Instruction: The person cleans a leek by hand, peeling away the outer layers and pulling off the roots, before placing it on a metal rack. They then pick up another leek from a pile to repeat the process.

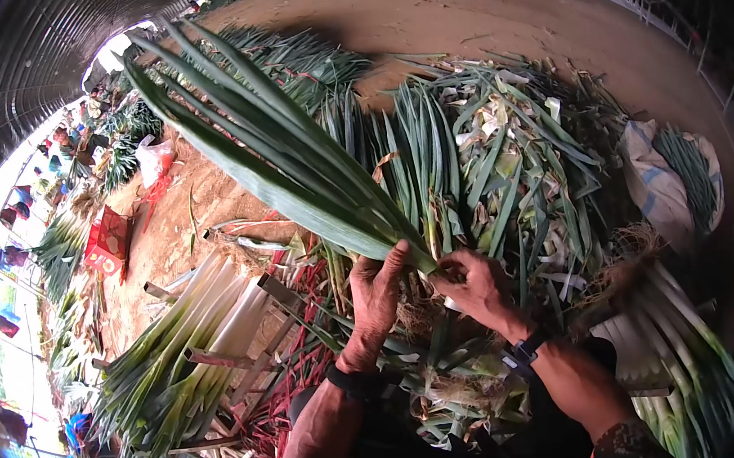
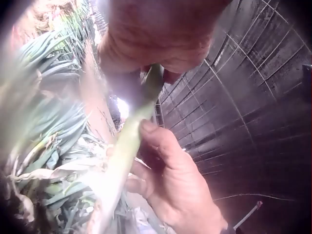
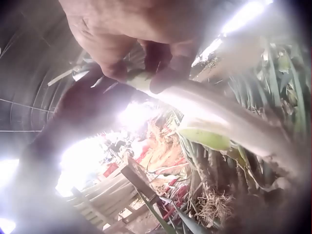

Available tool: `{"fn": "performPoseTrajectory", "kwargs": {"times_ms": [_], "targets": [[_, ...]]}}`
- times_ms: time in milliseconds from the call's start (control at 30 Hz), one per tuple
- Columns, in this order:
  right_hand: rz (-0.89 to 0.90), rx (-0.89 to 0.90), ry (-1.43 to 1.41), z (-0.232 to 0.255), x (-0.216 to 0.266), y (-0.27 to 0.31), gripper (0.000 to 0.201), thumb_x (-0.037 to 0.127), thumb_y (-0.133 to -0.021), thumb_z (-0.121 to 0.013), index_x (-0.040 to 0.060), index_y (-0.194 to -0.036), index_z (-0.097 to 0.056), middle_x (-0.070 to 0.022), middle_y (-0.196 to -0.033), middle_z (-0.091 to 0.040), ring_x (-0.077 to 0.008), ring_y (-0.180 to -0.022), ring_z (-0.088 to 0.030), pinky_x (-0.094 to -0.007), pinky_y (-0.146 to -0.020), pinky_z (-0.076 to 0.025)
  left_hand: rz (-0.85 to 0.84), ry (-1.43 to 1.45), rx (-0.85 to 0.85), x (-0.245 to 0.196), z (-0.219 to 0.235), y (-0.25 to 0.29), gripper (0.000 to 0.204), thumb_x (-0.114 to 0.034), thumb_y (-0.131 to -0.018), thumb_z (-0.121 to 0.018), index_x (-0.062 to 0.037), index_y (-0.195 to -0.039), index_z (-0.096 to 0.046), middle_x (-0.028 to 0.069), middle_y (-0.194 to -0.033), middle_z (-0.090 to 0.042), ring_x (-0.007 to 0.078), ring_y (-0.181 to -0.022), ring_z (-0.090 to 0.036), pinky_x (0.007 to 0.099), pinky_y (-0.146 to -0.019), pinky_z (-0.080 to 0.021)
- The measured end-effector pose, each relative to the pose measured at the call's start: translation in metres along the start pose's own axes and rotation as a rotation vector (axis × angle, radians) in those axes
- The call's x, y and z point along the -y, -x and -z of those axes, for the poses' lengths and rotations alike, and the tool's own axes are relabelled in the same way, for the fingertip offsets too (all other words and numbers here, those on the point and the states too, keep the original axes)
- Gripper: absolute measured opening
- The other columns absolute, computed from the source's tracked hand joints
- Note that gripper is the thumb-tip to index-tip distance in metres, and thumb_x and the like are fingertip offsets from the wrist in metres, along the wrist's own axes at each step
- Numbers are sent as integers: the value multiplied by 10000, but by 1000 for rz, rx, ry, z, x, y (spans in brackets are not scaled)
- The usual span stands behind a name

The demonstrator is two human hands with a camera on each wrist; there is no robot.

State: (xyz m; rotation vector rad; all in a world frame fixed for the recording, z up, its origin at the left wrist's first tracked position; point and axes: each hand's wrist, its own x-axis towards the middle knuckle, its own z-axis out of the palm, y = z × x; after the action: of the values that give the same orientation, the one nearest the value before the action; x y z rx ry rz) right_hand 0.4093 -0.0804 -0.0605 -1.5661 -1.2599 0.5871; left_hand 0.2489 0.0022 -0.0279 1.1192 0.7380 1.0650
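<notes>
A large leek (image 1: 287, 161) with long, broad green leaves slants up to the far left in the head view. My left hand (image 1: 376, 296) holds it low on the leaves, thumb along the stalk. Just right of it, my right hand (image 1: 478, 289) pinches the stalk between thumb and fingers. The pale stalk (image 2: 122, 156) runs past both hands in the left wrist view. In the right wrist view, the fingers of my right hand (image 3: 136, 29) curl over the white stalk (image 3: 214, 107), and a split yellow-green leaf (image 3: 204, 139) hangs beneath it.
Trimmed leeks (image 1: 205, 320) lie across a wooden rack (image 1: 219, 359) at left, beside red ties (image 1: 302, 295). Ahead are upright leeks (image 1: 430, 149) and a heap of stripped leaves (image 1: 521, 148). More white-stemmed leeks (image 1: 679, 347) lie at right, below a woven sack (image 1: 650, 170).
</notes>
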Motion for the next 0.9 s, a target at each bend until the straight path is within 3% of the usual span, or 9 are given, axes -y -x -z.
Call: {"fn": "performPoseTrajectory", "kwargs": {"times_ms": [167,267,367,533,633,667,800,833,900], "targets": [[134,-62,103,-3,-20,-3,196,192,-832,-726,18,-919,-700,-141,-768,-714,-233,-716,-718,-348,-647,-551,-37,7,10,-1,-2,2,336,-261,-945,-725,25,-1112,-666,66,-963,-719,129,-842,-659,291,-777,-532],[-209,55,-70,5,-18,-6,154,158,-876,-683,23,-949,-684,-114,-853,-730,-194,-720,-714,-341,-652,-569,23,31,-12,1,14,-3,371,-304,-931,-737,16,-1104,-663,58,-918,-713,132,-806,-656,274,-749,-524],[-355,52,-594,3,-25,-3,152,142,-925,-622,43,-1042,-631,-94,-1016,-714,-207,-812,-710,-359,-695,-602,15,335,-178,-12,13,-9,343,-272,-980,-654,-27,-1211,-589,100,-1122,-669,208,-967,-662,375,-837,-561],[-497,115,-1184,3,18,9,210,195,-970,-501,46,-1101,-570,-95,-1040,-660,-259,-1001,-674,-362,-823,-582,61,825,-206,-20,34,-22,500,-528,-987,-458,-73,-1172,-548,93,-977,-608,270,-865,-594,403,-785,-503],[-417,328,-1247,6,25,23,207,263,-963,-526,72,-1034,-563,-57,-883,-618,-238,-863,-652,-364,-772,-548,24,865,-296,-24,47,-18,461,-502,-972,-455,-81,-1129,-558,80,-900,-581,242,-759,-559,371,-673,-474],[-364,417,-1256,9,28,25,172,196,-932,-511,51,-1016,-552,-68,-802,-598,-185,-706,-617,-287,-583,-496,37,869,-340,-28,50,-20,435,-488,-960,-456,-89,-1096,-563,66,-852,-561,222,-704,-533,349,-615,-453],[-208,509,-210,30,34,55,166,152,-908,-552,14,-924,-642,-3,-692,-587,-59,-568,-517,-240,-553,-432,-12,787,-282,-35,79,-25,452,-511,-964,-448,-88,-1076,-558,46,-825,-559,200,-689,-522,328,-585,-427],[36,489,-18,27,5,66,160,123,-914,-550,4,-887,-655,-43,-643,-596,-99,-591,-556,-287,-553,-456,-42,792,-279,-40,86,-25,471,-508,-964,-454,-78,-1123,-562,45,-791,-557,197,-659,-516,326,-562,-409],[-90,550,159,28,-30,96,228,220,-909,-587,11,-912,-678,-107,-759,-681,-190,-683,-666,-363,-639,-515,-83,784,-255,-50,89,-18,495,-499,-967,-454,-68,-1187,-562,53,-755,-557,195,-618,-508,326,-544,-399]]}}
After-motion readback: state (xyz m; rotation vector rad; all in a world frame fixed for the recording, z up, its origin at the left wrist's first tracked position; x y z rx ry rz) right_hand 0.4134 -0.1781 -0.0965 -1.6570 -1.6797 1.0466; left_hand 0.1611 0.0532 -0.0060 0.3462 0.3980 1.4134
